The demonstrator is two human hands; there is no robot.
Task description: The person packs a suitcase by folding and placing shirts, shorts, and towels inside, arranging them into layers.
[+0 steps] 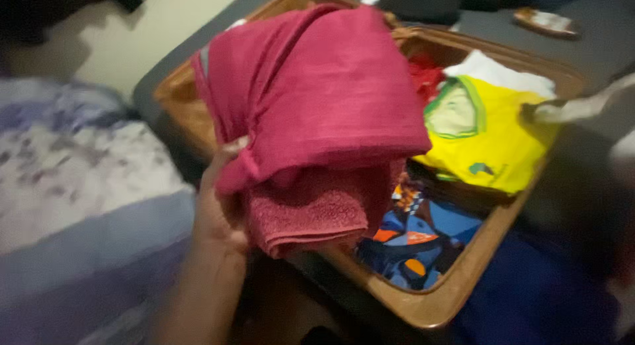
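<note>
My left hand (218, 206) grips a folded dark-pink towel (311, 113) by its lower left edge, thumb on top of the fabric. The towel hangs over an open brown suitcase (430, 305) and covers much of its left half. Inside the suitcase lie a yellow shirt with a green collar (489, 133), a white cloth (496, 70) behind it, a red garment (423, 77) and a blue patterned cloth with orange marks (417, 242). My right hand is out of view.
A bed with a grey and purple flowered cover (73, 186) lies on the left. A dark surface (595, 27) behind the suitcase carries a small flat object (546, 22). Dark blue fabric (529, 299) sits at the lower right. A pale strap-like object (582, 107) reaches in from the right.
</note>
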